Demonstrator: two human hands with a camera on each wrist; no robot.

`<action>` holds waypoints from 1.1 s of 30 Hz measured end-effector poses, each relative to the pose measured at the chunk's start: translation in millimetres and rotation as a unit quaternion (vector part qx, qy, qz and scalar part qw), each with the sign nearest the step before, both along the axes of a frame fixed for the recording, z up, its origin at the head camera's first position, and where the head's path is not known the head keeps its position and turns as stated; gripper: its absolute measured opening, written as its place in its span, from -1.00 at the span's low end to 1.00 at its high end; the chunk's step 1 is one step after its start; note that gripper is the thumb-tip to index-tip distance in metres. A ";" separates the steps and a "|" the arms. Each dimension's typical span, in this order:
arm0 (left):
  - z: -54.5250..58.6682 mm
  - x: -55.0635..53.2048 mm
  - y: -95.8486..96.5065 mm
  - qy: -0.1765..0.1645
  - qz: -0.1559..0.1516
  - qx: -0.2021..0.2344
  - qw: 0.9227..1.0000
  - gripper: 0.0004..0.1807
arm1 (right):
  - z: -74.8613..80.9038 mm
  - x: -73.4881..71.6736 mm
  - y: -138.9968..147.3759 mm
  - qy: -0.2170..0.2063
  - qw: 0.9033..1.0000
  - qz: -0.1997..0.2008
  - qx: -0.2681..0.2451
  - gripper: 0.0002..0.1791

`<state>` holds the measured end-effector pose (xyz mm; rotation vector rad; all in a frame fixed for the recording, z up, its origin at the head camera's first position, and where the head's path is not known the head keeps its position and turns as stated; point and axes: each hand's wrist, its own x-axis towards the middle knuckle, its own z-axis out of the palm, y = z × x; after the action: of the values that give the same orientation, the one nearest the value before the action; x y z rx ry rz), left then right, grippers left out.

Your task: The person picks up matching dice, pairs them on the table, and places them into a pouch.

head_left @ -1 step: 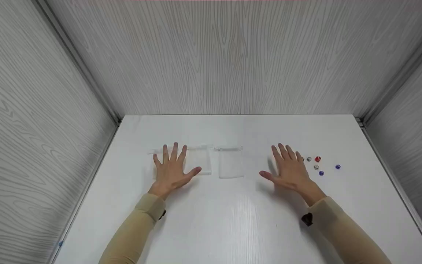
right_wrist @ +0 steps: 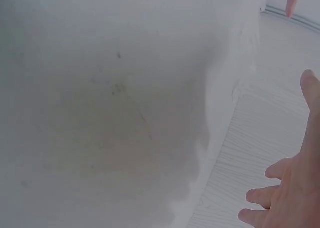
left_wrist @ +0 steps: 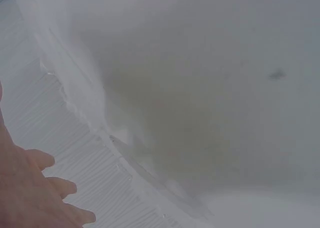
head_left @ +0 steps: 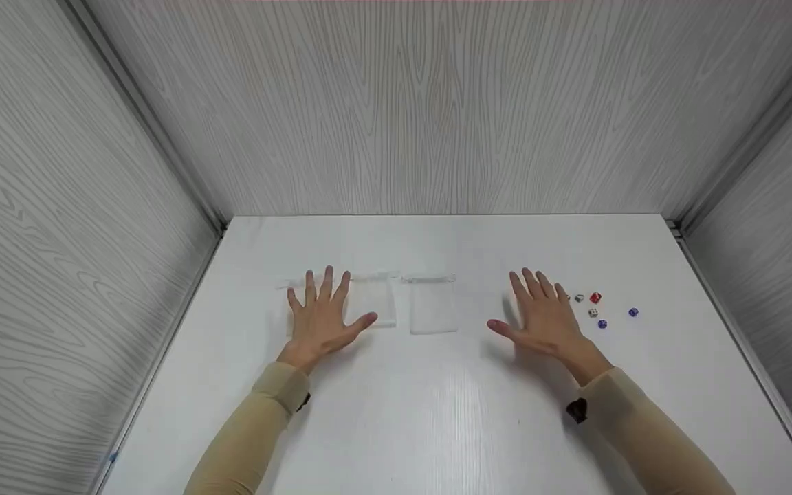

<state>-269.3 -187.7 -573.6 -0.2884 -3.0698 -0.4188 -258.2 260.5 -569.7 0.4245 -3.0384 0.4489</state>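
My left hand (head_left: 320,323) is held palm down with its fingers spread, partly covering a clear, thin pouch (head_left: 291,283). Beside it lie a second see-through pouch (head_left: 375,302) and a third pouch (head_left: 433,307), both flat. On the right, my right hand (head_left: 544,324) is also spread palm down, a shadow beneath it, holding nothing. Just past its fingers are small dice: a red die (head_left: 596,298), a white die (head_left: 593,313), a silvery die (head_left: 579,298), a blue die (head_left: 602,324) and another blue die (head_left: 633,312). One more is mostly hidden by the little finger.
A white tabletop (head_left: 423,419) lies under everything. Grey wood-grain panels stand at the back (head_left: 423,103), the left (head_left: 45,240) and the right (head_left: 774,206). In the wrist views, large pale blurred surfaces (left_wrist: 210,112) fill most of the picture.
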 end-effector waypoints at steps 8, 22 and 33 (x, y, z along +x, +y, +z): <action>-0.2 -2.4 -7.1 0.002 0.003 -0.007 1.000 0.26 | 3.1 5.1 22.6 0.014 1.000 -0.004 -0.028 0.20; -18.2 -1.4 -53.9 -0.046 0.023 0.004 0.999 0.16 | 18.2 13.2 105.9 0.020 0.994 -0.045 -0.102 0.00; -28.2 -1.8 -68.5 -0.078 -0.004 0.003 0.997 -0.14 | 6.4 14.2 175.9 0.004 0.989 -0.096 -0.115 -0.10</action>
<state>-271.1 -256.2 -601.9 -0.2813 -3.2190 -0.4726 -244.0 436.4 -563.3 0.1197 -2.9329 0.7706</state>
